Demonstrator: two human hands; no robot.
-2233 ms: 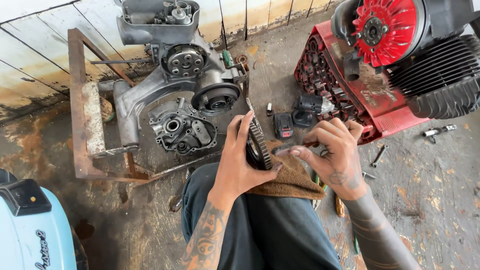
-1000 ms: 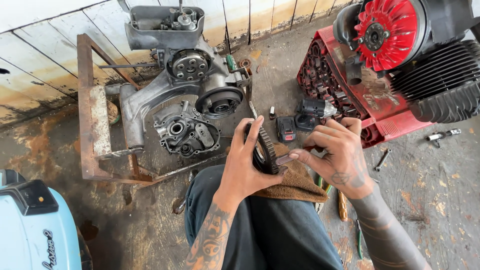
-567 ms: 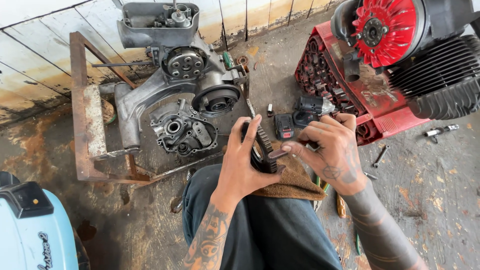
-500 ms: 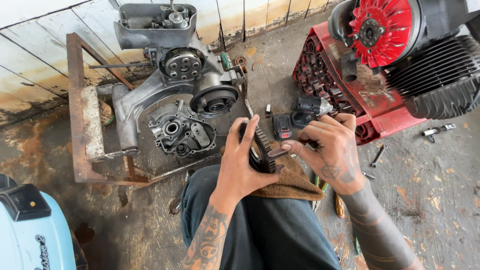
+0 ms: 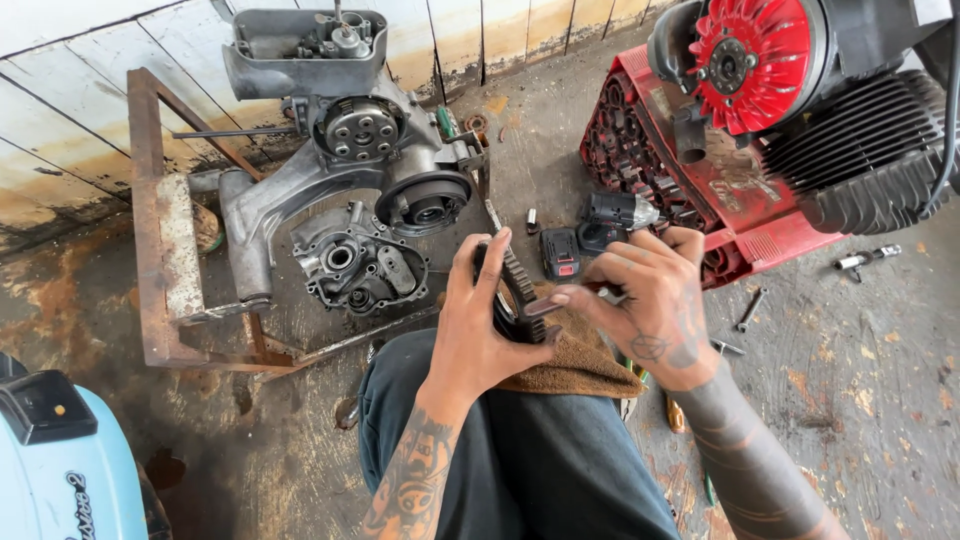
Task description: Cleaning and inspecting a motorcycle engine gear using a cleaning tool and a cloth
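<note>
My left hand (image 5: 480,320) grips a dark toothed gear ring (image 5: 515,285), holding it on edge over a brown rag (image 5: 575,360) that lies on my knee. My right hand (image 5: 650,305) pinches a small thin tool against the ring's right side; its tip is hidden between my fingers. Both forearms reach in from the bottom of the view, above my dark trousers (image 5: 530,460).
A grey engine casing (image 5: 340,190) sits in a rusty steel frame (image 5: 160,250) ahead to the left. A red crate (image 5: 690,170) and an engine with a red fan (image 5: 750,60) stand at right. A cordless tool (image 5: 600,225), bolts and a light blue scooter body (image 5: 60,460) lie around.
My right hand has shifted slightly along the ring's edge, and my left hand has kept its grip. The view has swayed a little.
</note>
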